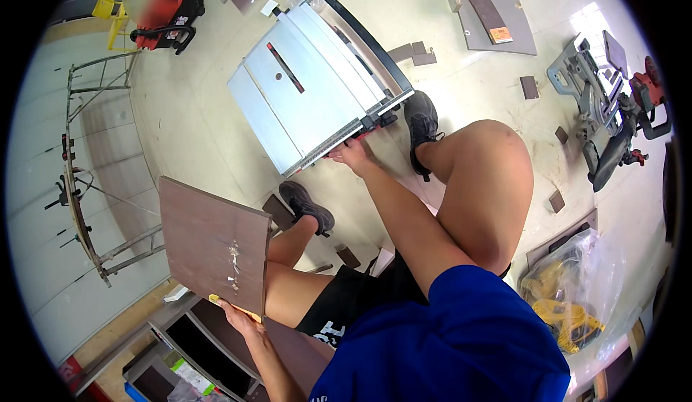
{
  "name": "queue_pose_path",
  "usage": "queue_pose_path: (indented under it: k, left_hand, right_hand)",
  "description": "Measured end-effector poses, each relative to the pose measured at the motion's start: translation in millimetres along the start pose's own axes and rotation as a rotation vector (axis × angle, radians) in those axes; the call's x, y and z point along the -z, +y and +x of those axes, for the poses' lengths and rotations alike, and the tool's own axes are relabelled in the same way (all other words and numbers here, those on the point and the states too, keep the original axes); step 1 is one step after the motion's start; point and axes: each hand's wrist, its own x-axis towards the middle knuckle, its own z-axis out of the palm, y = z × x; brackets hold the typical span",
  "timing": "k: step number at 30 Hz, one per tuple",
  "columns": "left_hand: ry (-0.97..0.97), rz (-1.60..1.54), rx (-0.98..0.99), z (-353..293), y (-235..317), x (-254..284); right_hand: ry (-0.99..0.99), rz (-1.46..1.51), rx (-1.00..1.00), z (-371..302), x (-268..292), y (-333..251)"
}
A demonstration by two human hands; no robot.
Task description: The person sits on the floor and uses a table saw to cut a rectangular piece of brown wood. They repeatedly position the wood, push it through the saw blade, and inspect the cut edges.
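My left hand [241, 319] grips the lower edge of a square brown board [213, 240], which is tilted up beside my left thigh. Pale chipped marks run down the board's face. Along the edge by my fingers lies a narrow yellow thing [215, 299], too little of it visible to name. In front of me stands a table saw [288, 85] with a pale metal top, a dark slot for the blade and a rail along its near edge. My right hand [351, 155] is closed at that near edge, its fingertips partly hidden under the rail.
Brown offcuts [530, 87] lie scattered on the floor. To the right stand a mitre saw [620, 106] and a clear plastic bag [569, 287] with yellow things inside. A metal frame [79, 179] is at the left, a red-and-black machine [173, 24] far left. Stacked boards [497, 24] lie far right.
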Motion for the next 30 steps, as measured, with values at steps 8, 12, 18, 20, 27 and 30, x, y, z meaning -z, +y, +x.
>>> queue_pose_path:
  k: [8,12,18,20,27,30]
  left_hand:
    - [0.051,0.027,-0.08,-9,3,-5]
    - [-0.047,0.014,-0.07,21,-1,-15]
    - [-0.022,0.02,-0.111,3,7,-15]
    - [-0.029,0.058,-0.075,8,12,-14]
    - [0.035,0.021,-0.111,13,10,-6]
    - [0.028,0.066,-0.104,16,11,1]
  right_hand:
    - [0.031,0.315,-0.179,-2,56,-20]
    - [0.123,0.702,0.051,46,197,-44]
    - [-0.393,0.38,-0.211,46,160,-201]
    - [-0.533,0.213,-0.241,52,155,-226]
    - [-0.468,0.041,-0.273,60,130,-239]
    - [-0.496,-0.084,-0.192,64,123,-232]
